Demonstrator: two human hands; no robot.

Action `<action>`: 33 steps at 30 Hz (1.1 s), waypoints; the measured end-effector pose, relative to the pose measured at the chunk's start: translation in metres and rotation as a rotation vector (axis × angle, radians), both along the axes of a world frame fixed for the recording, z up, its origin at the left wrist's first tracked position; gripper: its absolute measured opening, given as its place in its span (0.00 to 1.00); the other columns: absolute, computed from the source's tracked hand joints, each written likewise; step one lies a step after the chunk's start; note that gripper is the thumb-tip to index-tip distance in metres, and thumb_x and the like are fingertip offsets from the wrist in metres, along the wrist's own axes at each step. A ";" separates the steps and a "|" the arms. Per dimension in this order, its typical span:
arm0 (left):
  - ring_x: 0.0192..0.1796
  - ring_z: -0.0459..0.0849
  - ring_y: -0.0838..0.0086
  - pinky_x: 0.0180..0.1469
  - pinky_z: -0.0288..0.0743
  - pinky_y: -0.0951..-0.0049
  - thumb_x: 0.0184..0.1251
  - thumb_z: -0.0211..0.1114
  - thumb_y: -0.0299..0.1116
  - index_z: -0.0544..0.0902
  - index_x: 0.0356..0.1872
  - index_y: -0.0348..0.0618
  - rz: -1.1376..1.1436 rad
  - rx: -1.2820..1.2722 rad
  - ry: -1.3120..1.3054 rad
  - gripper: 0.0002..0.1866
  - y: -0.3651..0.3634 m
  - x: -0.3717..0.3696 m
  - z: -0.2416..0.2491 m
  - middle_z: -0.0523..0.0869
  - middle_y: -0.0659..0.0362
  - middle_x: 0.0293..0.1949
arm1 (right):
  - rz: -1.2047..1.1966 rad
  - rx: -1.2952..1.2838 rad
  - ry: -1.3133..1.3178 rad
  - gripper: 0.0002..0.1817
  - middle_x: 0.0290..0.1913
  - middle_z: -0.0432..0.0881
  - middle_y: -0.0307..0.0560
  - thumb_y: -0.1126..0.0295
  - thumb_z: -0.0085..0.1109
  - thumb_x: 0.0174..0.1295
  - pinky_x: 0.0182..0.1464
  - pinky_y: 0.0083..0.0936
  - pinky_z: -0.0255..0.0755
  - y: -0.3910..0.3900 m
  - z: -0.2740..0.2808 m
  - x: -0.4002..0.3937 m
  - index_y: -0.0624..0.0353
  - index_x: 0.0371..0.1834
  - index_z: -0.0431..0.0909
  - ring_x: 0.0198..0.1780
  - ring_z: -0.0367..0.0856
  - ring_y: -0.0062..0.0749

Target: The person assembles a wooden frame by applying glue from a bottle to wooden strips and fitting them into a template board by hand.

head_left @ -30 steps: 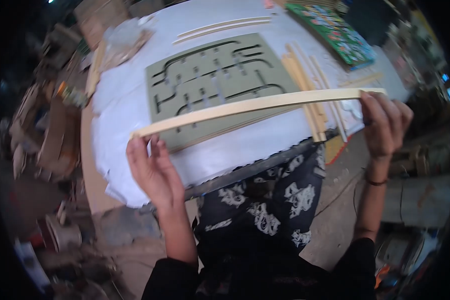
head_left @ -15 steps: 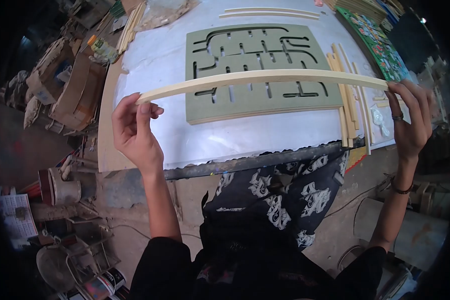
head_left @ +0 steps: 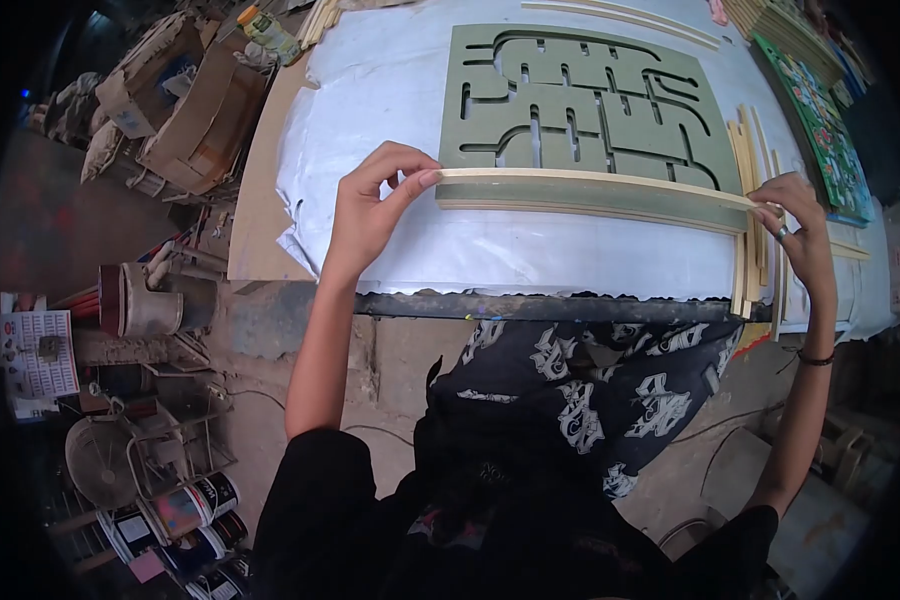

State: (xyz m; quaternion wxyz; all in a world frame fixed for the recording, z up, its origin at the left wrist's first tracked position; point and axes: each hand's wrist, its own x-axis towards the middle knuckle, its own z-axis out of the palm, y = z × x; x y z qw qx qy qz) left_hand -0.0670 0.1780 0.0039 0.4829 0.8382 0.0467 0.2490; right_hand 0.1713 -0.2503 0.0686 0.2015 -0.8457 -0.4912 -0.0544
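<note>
A long, pale wooden strip [head_left: 590,180] stretches between my two hands, close along the near edge of a green board [head_left: 570,110]. My left hand [head_left: 375,200] pinches its left end between thumb and fingers, by the board's near left corner. At the other end, my right hand [head_left: 798,225] grips the strip near the board's near right corner. Winding slots are cut through the board, with the white sheet showing through some of them. The board lies flat on the white-covered table [head_left: 370,90].
Several wooden strips [head_left: 755,230] lie right of the board, and thin strips [head_left: 625,18] lie beyond it. A colourful printed board [head_left: 815,130] rests at the far right. Cardboard boxes [head_left: 195,110] and a bottle [head_left: 267,32] are at the left. A fan [head_left: 105,460] stands below left.
The strip has come down from above the board's middle to its near edge, both hands moving with it. My view has shifted, so the table appears further right and higher.
</note>
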 end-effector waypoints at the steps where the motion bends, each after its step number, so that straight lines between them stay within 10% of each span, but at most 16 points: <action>1: 0.38 0.76 0.78 0.42 0.69 0.76 0.65 0.69 0.31 0.88 0.38 0.39 0.010 -0.016 0.012 0.07 -0.001 -0.001 -0.003 0.86 0.59 0.36 | -0.007 0.014 0.046 0.10 0.39 0.83 0.47 0.71 0.67 0.57 0.54 0.31 0.67 0.000 -0.004 0.001 0.64 0.41 0.83 0.47 0.78 0.38; 33: 0.43 0.78 0.79 0.45 0.71 0.79 0.64 0.70 0.26 0.89 0.40 0.36 0.009 -0.284 0.064 0.06 0.000 -0.001 -0.038 0.83 0.60 0.40 | -0.017 0.054 0.260 0.09 0.40 0.81 0.47 0.74 0.64 0.60 0.55 0.29 0.69 -0.004 -0.031 0.008 0.65 0.42 0.83 0.48 0.79 0.35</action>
